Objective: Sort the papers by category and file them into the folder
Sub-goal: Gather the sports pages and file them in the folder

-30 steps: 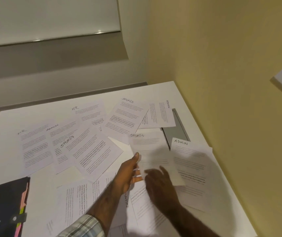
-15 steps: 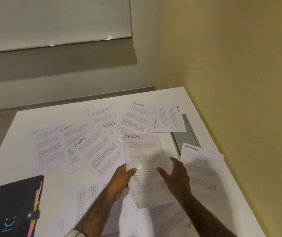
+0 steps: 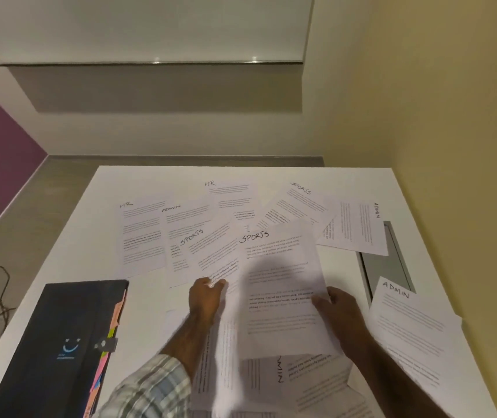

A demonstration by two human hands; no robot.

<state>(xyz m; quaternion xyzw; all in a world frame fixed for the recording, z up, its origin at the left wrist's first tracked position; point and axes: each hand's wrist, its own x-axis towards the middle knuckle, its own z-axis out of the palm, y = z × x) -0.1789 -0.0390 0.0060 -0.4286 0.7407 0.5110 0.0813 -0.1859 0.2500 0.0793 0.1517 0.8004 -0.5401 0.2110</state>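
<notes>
Fingers of both the left hand (image 3: 204, 300) and right hand (image 3: 340, 312) pinch a white printed sheet headed SPORTS (image 3: 280, 285) above the paper-strewn white table (image 3: 343, 273).

Labelled white papers (image 3: 283, 285) scattered overlapping, closed black folder (image 3: 57, 351) left

I see a white tabletop (image 3: 346, 182) set into the corner against a yellow wall. Loose printed sheets lie spread over most of it, overlapping — an HR sheet (image 3: 141, 233) at far left, an ADMIN sheet (image 3: 181, 218) just beside it, another HR sheet (image 3: 232, 197) behind, a SPORTS sheet (image 3: 298, 206) right of that. A black folder (image 3: 57, 351) with coloured tabs lies at near left. A grey flat panel (image 3: 389, 267) sits by the right edge — sheets partly cover it.
</notes>
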